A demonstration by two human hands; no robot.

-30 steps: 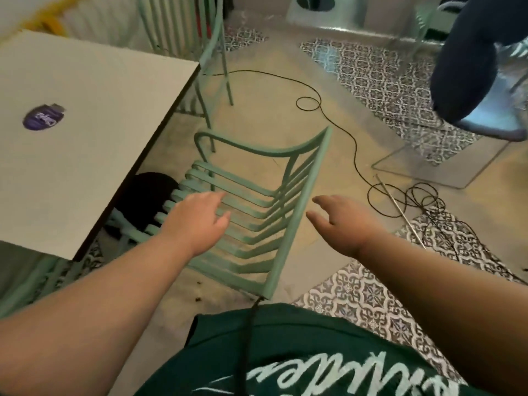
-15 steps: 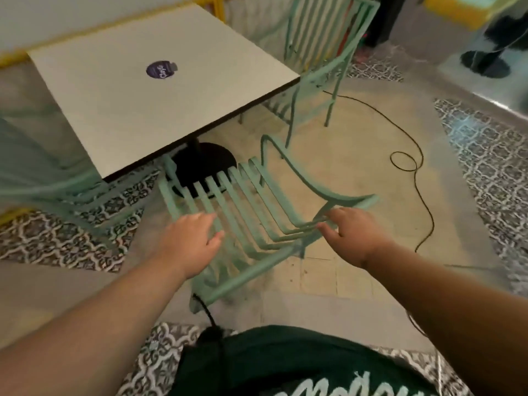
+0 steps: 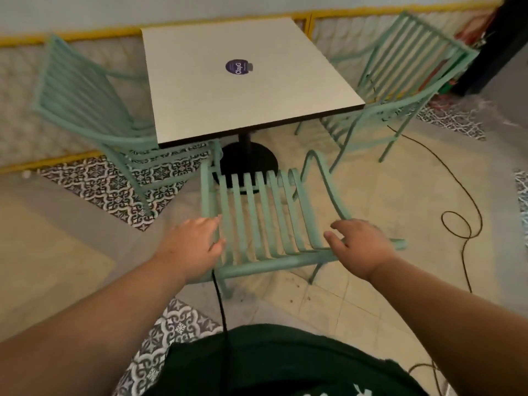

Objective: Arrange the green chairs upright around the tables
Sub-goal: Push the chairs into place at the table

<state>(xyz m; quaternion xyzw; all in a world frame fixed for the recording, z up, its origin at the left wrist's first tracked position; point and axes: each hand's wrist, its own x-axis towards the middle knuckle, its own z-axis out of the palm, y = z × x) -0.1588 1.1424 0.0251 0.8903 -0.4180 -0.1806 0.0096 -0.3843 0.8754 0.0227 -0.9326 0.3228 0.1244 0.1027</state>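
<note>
A round purple sticker (image 3: 238,66) on the white table (image 3: 200,90) reads "ClayG"

Floor (image 3: 371,195) is mostly beige tile, with patches of black-and-white patterned tile (image 3: 120,184) at left, far right and near the bottom edge, plus a grey strip at left. Back wall (image 3: 85,12) is pale above, with a yellow-trimmed quilted-looking panel (image 3: 17,81) running along its lower part; a dark upright shape, too blurred to identify, stands at the top right corner. A thin black cable (image 3: 468,221) loops across the floor on the right; lighting is even and soft.
</note>
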